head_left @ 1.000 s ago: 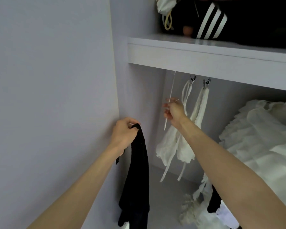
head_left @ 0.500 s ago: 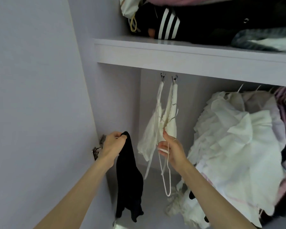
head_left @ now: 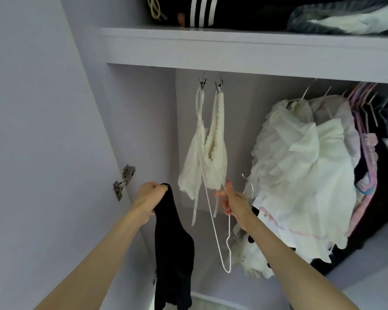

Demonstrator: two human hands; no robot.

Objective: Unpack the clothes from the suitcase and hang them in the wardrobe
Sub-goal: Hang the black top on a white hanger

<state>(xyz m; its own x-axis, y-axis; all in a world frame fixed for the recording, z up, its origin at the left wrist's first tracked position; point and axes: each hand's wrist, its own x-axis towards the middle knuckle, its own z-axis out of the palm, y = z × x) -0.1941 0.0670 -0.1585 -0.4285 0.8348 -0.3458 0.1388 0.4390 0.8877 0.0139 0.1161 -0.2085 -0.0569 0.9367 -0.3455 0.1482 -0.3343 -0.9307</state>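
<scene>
My left hand (head_left: 149, 198) grips the top of a black garment (head_left: 174, 249), which hangs limp below it in front of the open wardrobe. My right hand (head_left: 232, 201) holds a thin white wire hanger (head_left: 220, 247) off the rail; its hook pokes up right of the hand and its frame dangles below. Both hands are side by side under two small white tops (head_left: 205, 153) that hang from metal clips.
A lilac door (head_left: 43, 130) with a metal hinge (head_left: 123, 185) stands at the left. The shelf (head_left: 244, 50) above carries folded dark clothes. White ruffled garments (head_left: 300, 175) and pink hangers (head_left: 365, 113) crowd the rail at right. More white fabric lies on the wardrobe floor.
My right hand has come down from the rail with the white hanger in it. My left hand has stayed on the black garment. The view has shifted to the right.
</scene>
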